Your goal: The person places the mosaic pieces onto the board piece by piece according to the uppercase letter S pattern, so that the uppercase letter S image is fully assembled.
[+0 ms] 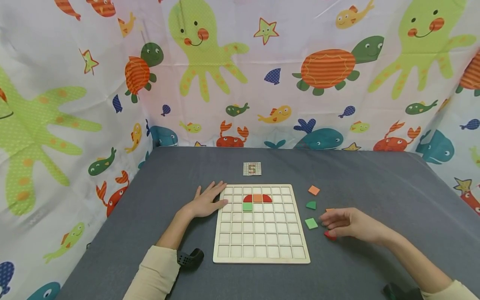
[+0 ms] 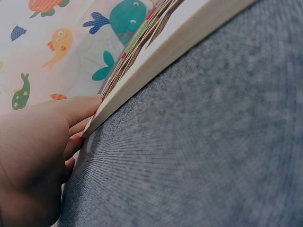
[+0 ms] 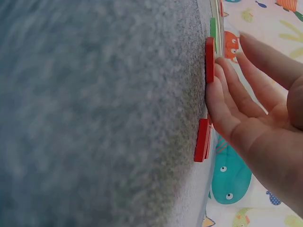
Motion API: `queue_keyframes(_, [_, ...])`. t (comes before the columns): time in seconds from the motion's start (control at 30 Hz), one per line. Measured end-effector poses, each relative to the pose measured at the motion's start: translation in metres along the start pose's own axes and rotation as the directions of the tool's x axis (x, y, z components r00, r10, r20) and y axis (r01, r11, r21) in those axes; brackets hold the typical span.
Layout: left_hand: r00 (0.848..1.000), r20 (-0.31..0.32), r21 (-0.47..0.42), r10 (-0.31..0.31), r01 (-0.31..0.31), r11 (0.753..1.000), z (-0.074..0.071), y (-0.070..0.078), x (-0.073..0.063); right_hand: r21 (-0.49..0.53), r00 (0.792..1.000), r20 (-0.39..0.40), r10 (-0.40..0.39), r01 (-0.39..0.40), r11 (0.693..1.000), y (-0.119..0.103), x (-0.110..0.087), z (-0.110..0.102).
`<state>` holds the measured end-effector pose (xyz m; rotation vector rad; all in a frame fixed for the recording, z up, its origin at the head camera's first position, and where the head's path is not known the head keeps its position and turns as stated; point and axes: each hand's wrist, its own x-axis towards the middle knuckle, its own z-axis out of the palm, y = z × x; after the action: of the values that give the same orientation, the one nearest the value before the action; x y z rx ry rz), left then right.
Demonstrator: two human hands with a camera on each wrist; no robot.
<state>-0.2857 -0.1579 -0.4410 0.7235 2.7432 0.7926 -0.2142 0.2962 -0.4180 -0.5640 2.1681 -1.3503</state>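
Note:
My left hand (image 1: 205,203) rests at the upper left edge of a wooden grid board (image 1: 262,263), its thumb and fingers along the rim (image 2: 142,75). In the board's upper rows lie two red curved tiles (image 1: 267,198), an orange square tile (image 1: 257,198) between them and a green square tile (image 1: 247,206) below the left one. My right hand (image 1: 348,225) is low over loose tiles right of the board, fingers loosely bent and thumb apart. Its fingertips are right by a red tile (image 3: 209,59); another red tile (image 3: 202,140) stands nearby. The hand partly covers an orange tile (image 1: 329,210).
A small patterned card (image 1: 252,168) lies behind the board. Between board and right hand are an orange square tile (image 1: 314,190), a dark green curved tile (image 1: 311,205) and a light green square tile (image 1: 311,223). A sea-animal curtain (image 1: 277,96) hangs around the grey table (image 1: 180,166).

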Motion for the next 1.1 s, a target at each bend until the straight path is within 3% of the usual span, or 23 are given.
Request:
queue_keyframes(0.2, [1.000,-0.008,-0.003,-0.002,0.002,1.000,-0.0002,0.0002,-0.0004,-0.003,0.992,0.054,-0.114,0.114,0.993,0.0029,-0.0028,0.0012])
queue_keyframes(0.47, [1.000,-0.003,-0.001,-0.007,0.007,1.000,-0.0002,0.0005,-0.0006,-0.131,0.981,0.096,-0.167,0.179,0.975,0.0053,-0.0048,0.0030])
queue_keyframes(0.73, [1.000,-0.005,0.006,-0.012,0.012,1.000,0.0006,0.0002,-0.0002,-0.258,0.979,0.074,-0.189,0.202,0.945,0.0051,-0.0045,0.0043])
queue_keyframes(1.1, [1.000,-0.007,0.000,0.000,0.000,1.000,0.0005,-0.0006,0.0001,-0.301,0.983,0.041,-0.178,0.182,0.936,0.0048,-0.0039,0.0063])
